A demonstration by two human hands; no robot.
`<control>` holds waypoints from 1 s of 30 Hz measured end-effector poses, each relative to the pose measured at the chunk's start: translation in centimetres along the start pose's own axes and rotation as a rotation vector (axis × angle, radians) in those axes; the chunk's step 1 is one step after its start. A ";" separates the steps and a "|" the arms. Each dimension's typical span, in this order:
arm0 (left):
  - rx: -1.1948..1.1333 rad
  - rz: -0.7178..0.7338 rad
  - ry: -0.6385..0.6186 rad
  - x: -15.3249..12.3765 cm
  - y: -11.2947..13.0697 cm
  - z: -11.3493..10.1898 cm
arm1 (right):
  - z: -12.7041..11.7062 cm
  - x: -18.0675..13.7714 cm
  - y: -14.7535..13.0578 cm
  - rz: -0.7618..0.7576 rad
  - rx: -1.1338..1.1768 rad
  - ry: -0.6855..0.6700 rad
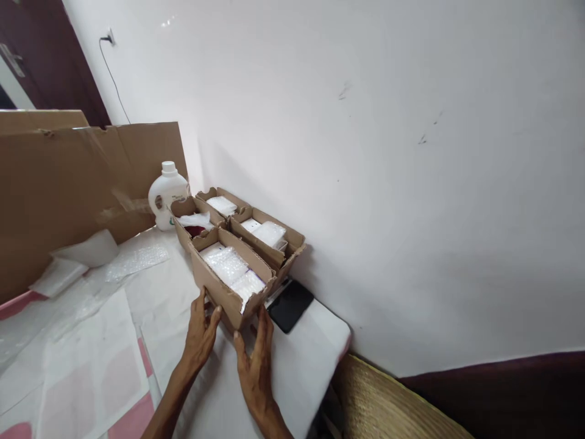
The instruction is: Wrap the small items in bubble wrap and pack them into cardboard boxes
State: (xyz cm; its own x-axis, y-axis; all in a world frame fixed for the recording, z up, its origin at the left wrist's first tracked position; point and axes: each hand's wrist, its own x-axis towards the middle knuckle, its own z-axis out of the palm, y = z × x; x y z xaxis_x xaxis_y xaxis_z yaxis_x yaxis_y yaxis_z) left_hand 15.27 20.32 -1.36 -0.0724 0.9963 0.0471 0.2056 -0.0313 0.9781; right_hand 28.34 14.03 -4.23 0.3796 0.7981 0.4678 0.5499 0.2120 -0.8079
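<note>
Several open cardboard boxes stand in a cluster against the white wall. The nearest box (219,286) holds white bubble-wrap packets (233,271). My left hand (201,335) lies against this box's near left side, thumb on the cardboard and fingers partly under its edge. My right hand (256,360) is at the box's near right corner, fingers stretched up along the cardboard wall. Neither hand has the box lifted; it rests on the white-covered surface (183,305).
A black phone (290,305) lies just right of the boxes. A white detergent bottle (167,194) stands behind them. Large cardboard sheets (68,183) lean at the left. Bubble wrap and foam pieces (91,256) lie on the surface. A woven mat (388,408) lies below right.
</note>
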 end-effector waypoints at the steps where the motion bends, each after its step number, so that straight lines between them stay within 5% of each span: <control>1: -0.007 0.001 -0.004 0.1 -0.1 -0.1 | 0.0 0.0 0.0 -0.005 -0.006 -0.001; 22: -0.014 -0.010 -0.125 1.2 1.5 1.7 | -0.5 1.1 1.5 0.099 -0.048 0.012; 30: 0.067 0.027 0.319 9.3 4.4 -3.1 | 0.0 -1.1 2.5 0.154 0.022 -0.039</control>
State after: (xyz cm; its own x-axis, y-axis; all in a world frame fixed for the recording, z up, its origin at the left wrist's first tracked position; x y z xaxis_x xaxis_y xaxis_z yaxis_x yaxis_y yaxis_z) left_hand 12.46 29.18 4.03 -0.3658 0.9194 0.1447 0.2746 -0.0419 0.9606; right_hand 29.33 13.64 -6.80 0.4290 0.8431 0.3241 0.4705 0.0978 -0.8770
